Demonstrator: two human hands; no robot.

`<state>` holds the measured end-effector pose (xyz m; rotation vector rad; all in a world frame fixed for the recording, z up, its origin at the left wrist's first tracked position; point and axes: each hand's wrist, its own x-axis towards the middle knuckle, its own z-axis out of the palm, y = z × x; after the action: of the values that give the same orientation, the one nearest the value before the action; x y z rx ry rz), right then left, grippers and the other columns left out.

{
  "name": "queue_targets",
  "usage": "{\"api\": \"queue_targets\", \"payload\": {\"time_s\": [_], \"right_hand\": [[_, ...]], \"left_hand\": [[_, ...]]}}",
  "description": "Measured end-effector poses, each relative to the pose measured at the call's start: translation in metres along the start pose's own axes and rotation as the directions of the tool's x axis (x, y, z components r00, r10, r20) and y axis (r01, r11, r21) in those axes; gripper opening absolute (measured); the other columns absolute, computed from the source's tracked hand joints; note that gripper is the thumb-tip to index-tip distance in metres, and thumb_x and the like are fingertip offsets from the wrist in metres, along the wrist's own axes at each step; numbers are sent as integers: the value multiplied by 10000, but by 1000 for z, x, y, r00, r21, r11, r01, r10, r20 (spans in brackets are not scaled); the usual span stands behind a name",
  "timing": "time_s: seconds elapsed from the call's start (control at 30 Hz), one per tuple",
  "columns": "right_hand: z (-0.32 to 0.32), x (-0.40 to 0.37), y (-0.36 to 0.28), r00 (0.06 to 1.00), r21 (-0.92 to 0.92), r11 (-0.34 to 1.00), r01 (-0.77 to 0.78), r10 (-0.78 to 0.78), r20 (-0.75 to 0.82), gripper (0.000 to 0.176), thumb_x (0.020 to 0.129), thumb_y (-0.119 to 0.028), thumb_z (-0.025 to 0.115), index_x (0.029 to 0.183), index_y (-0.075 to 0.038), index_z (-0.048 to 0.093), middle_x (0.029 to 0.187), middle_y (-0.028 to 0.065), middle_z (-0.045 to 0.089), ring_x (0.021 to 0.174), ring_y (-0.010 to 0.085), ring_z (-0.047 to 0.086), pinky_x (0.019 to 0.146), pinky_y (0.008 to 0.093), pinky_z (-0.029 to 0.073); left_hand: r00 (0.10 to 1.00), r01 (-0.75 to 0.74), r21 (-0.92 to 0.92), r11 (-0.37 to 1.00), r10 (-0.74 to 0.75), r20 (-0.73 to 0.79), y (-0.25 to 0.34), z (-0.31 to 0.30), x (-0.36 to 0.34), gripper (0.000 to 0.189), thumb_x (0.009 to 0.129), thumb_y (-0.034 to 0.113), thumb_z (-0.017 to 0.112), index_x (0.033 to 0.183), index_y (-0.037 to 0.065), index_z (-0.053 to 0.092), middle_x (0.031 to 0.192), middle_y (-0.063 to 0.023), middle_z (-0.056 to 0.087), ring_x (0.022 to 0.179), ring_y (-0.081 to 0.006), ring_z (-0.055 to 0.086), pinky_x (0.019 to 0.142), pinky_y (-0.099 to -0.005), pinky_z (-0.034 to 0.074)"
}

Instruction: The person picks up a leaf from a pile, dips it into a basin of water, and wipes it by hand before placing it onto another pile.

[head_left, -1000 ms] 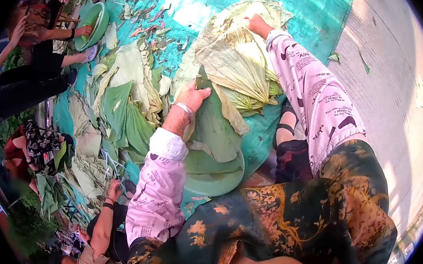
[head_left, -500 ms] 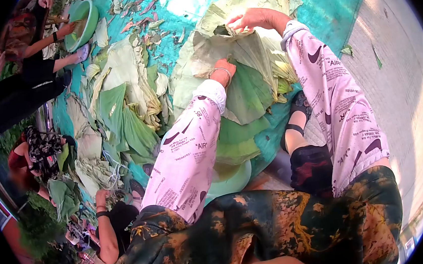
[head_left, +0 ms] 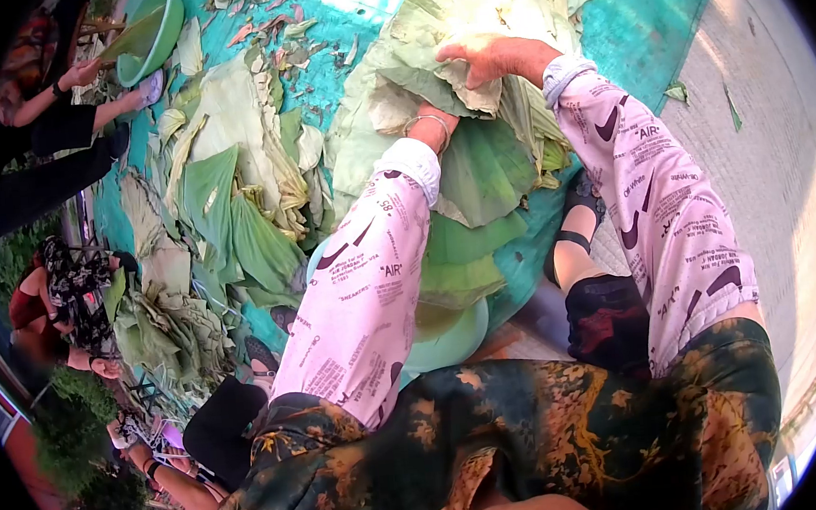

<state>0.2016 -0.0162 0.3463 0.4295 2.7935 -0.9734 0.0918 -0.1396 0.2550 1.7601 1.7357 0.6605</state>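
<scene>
A pile of large, pale green leaves (head_left: 367, 105) lies on a turquoise sheet ahead of me. My left hand (head_left: 436, 126) reaches into the pile, its fingers hidden under a folded, grey-green leaf. Over the upper part of the pile is my right hand (head_left: 498, 59), thumb and fingers apart above that folded leaf's edge. A darker green leaf (head_left: 483, 168) spreads below my hands, toward me. Pink printed sleeves cover both forearms.
A second leaf heap (head_left: 236, 144) lies to the left. A green basin (head_left: 453, 338) stands near my lap, another basin (head_left: 156, 35) at upper left beside a seated person. More people sit at lower left. Paving (head_left: 753, 132) borders the sheet (head_left: 657, 5) on the right.
The upright leaf between my hands has folded down over my left hand. My right hand has opened and moved slightly down and right. The person at upper left has lifted a leaf at the basin.
</scene>
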Motion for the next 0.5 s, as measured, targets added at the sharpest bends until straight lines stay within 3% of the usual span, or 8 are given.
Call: {"api": "queue_targets", "payload": {"time_s": [0.1, 0.2, 0.33, 0.37, 0.4, 0.43, 0.5], "right_hand": [[5, -1, -2, 998, -82, 995, -49, 45, -53, 486, 623, -94, 629, 1099, -149, 544, 944, 127, 606, 904, 278, 573, 758, 356, 461], [2, 3, 4, 987, -117, 992, 44, -61, -147, 333, 640, -115, 618, 972, -138, 608, 797, 96, 623, 781, 244, 596, 689, 341, 467], [-4, -9, 8, 979, 170, 985, 5, 30, -200, 140, 637, -179, 600, 772, -151, 628, 692, 72, 612, 655, 202, 573, 593, 328, 445], [-13, -13, 10, 965, 87, 996, -37, 58, -256, 142, 678, -191, 598, 788, -108, 632, 675, 66, 625, 616, 198, 568, 579, 324, 445], [-20, -14, 14, 950, 265, 964, -3, 86, -302, 176, 710, -213, 610, 819, -74, 620, 680, 50, 613, 604, 164, 560, 576, 297, 449], [-27, -14, 23, 932, 431, 901, 40, 122, -341, 222, 743, -235, 621, 850, -41, 608, 685, 33, 601, 591, 131, 552, 572, 271, 452], [-41, -12, 49, 849, 553, 823, -132, 381, -366, 232, 781, -251, 607, 857, -33, 597, 676, 9, 582, 622, 99, 557, 569, 259, 448]], "left_hand": [[998, 49, -450, 892, -25, 58, -25, 20, 5, 557, 909, 436, 191, 1394, 170, 127, 1449, -31, 139, 1322, -199, 155, 1084, -371, 124], [999, 46, -533, 845, -43, 19, -40, 31, 7, 566, 901, 453, 198, 1387, 165, 156, 1440, -40, 166, 1313, -205, 177, 1080, -374, 132], [996, 46, -404, 914, -71, -47, -25, 25, -8, 593, 883, 486, 230, 1364, 141, 241, 1415, -71, 237, 1288, -225, 239, 1067, -379, 164], [992, 125, 29, 992, -126, 28, -17, 17, -9, 601, 864, 468, 317, 1351, 118, 271, 1396, -97, 271, 1271, -235, 271, 1057, -365, 189], [979, 113, 462, 880, -179, 102, 0, 3, -11, 615, 845, 449, 404, 1337, 95, 301, 1377, -124, 305, 1255, -246, 303, 1046, -351, 214], [946, 284, 386, 878, -321, 33, 5, 2, -19, 577, 829, 393, 448, 1300, 77, 343, 1326, -136, 366, 1198, -258, 366, 1008, -348, 268], [805, 590, 198, 783, -591, -61, 10, 2, -30, 503, 797, 280, 536, 1227, 42, 428, 1224, -160, 486, 1086, -282, 492, 932, -340, 377]]}}
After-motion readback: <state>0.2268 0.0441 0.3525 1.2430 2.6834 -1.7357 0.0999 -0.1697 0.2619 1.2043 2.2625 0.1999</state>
